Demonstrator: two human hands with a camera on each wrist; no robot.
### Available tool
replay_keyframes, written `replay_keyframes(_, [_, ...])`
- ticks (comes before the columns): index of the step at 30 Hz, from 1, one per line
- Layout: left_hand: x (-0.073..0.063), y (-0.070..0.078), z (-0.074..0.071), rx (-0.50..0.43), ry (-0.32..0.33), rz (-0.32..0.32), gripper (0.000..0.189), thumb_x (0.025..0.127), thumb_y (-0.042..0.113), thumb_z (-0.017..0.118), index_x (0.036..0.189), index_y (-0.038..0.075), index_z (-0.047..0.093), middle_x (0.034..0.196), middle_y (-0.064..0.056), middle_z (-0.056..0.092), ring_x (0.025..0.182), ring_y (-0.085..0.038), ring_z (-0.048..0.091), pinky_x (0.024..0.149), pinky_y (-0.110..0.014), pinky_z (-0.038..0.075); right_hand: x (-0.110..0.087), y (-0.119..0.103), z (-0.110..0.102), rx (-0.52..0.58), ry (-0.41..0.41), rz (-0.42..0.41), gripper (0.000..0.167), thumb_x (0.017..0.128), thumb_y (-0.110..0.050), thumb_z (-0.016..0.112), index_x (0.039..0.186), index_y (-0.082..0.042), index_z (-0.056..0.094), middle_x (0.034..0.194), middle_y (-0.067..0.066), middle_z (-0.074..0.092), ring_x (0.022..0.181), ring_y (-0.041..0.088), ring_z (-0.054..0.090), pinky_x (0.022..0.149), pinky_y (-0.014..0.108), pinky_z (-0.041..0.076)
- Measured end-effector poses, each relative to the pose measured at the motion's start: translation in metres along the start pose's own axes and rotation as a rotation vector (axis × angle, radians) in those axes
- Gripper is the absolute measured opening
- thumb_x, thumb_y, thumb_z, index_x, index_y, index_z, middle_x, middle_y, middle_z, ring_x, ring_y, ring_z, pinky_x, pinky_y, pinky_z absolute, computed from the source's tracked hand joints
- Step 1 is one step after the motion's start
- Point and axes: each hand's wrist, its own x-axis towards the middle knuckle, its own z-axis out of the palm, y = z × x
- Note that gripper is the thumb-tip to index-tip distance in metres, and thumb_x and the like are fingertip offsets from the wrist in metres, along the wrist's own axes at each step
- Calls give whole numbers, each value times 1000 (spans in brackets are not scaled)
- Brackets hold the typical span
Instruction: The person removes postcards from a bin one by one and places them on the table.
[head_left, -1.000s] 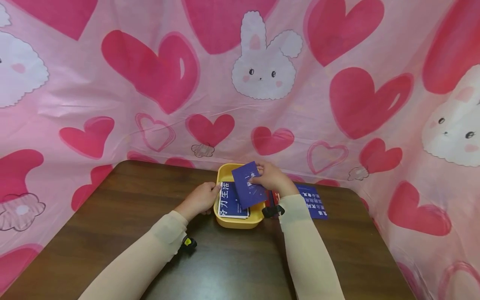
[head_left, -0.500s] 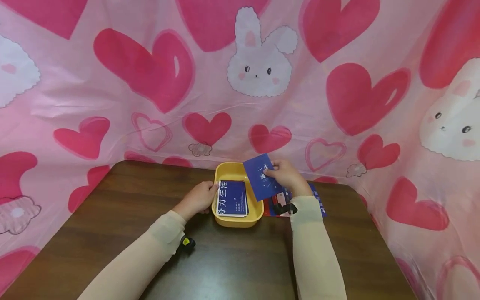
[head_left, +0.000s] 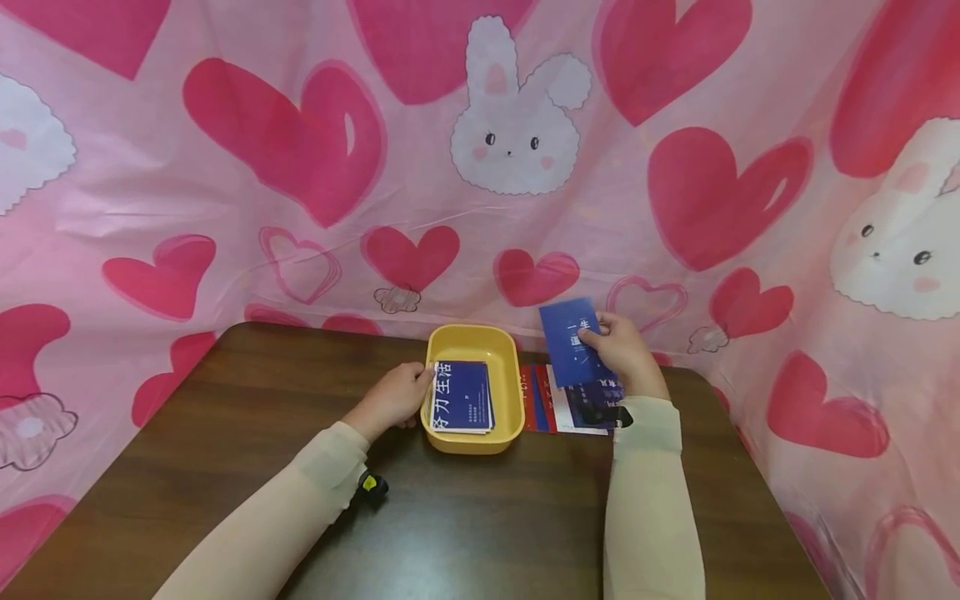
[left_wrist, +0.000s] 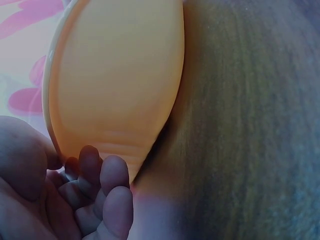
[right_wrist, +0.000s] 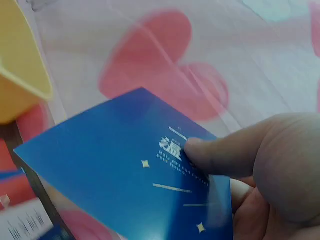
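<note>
My right hand (head_left: 626,350) pinches a blue card (head_left: 570,343) with white lettering, thumb on its printed face. The card (right_wrist: 125,155) is held up and tilted above the cards spread on the table. With my left hand (head_left: 393,396) I grip the left rim of a yellow plastic basin (head_left: 512,400), thumb at the edge and fingers (left_wrist: 115,175) curled against the outer wall. A stack of blue cards (head_left: 462,396) with white characters lies inside the basin, toward its left side.
Right of the basin, several red, blue and white cards (head_left: 538,400) lie overlapping on the dark wooden table (head_left: 465,517). A pink curtain (head_left: 420,208) with hearts and rabbits hangs behind the table and along its sides.
My right hand has carried the blue card from above the basin to the right, over the cards on the table. My left hand has stayed on the basin's rim.
</note>
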Motion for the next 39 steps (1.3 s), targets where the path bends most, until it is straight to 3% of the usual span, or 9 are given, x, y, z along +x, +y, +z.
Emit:
replay_keyframes(7, [1,0,0,1,-3,-8,42,123,40,46,129,6,70,90,-13,70,65,-28,68,55,-34,58,-2,29,-25,37,125,24,69,112,-10,64,176,-8,38,157,33,62,103,25,75,80,38,67])
replay_keyframes(10, [2,-2,0,-1,-4,-11,42,122,40,46,130,6,69,91,-13,70,65,-28,68,56,-34,59,0,44,-34,-3,147,53,75,107,-8,60,177,-5,32,160,37,56,117,35,70,93,48,65])
replay_keyframes(14, [4,-4,1,5,1,4,41,122,39,46,129,6,69,89,-13,70,63,-27,67,54,-35,58,3,63,-38,-72,150,101,78,101,-9,58,175,1,33,167,40,48,138,49,56,112,62,55])
replay_keyframes(18, [6,-6,2,13,10,24,42,123,39,45,125,6,70,86,-12,70,59,-25,67,52,-35,57,8,82,-35,-128,122,135,72,103,-14,57,171,1,40,157,40,55,123,46,61,89,52,61])
replay_keyframes(21, [6,-6,2,11,11,27,42,123,39,45,125,6,70,87,-12,70,59,-25,67,52,-35,57,10,92,-31,-139,107,143,66,104,-15,56,167,0,47,142,37,60,108,39,63,74,40,58])
replay_keyframes(25, [5,-5,2,12,6,20,43,123,41,45,129,6,69,90,-12,71,61,-26,67,53,-35,57,11,99,-29,-138,121,139,59,102,-14,58,159,0,57,130,33,63,100,36,62,68,36,54])
replay_keyframes(30, [3,-3,1,9,0,14,43,123,41,45,132,6,69,91,-13,70,62,-27,67,54,-35,57,19,110,-33,-171,124,140,60,98,-17,61,154,4,61,129,34,65,101,41,64,75,42,58])
replay_keyframes(36, [2,-2,1,10,-2,4,43,123,41,45,133,6,69,91,-13,70,64,-27,68,55,-34,57,15,112,-32,-288,106,199,53,98,-26,64,131,15,66,130,37,70,109,47,67,108,61,61])
replay_keyframes(39, [2,-2,1,11,-2,4,44,123,41,45,133,6,69,90,-13,70,64,-27,68,55,-34,57,5,106,-29,-250,83,286,58,103,-29,64,141,15,61,141,40,65,118,52,67,116,71,57])
